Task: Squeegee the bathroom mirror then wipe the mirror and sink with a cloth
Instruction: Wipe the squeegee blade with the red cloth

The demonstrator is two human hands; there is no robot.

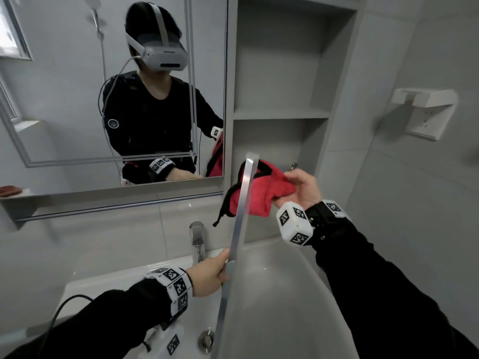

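- The left hand (211,274) grips the near edge of the opened mirror door (239,218).
- The right hand (303,189) pinches a red cloth (261,193) above the sink (108,283).

I see long black sleeves on both arms; my left wrist (178,286) wears a white band printed with black square marker codes; my right wrist (334,209) has the same kind of band, plus a white cube (294,223) with a marker on each face, fixed to a black strap with small screws; a black cable (61,310) loops beside my left sleeve.
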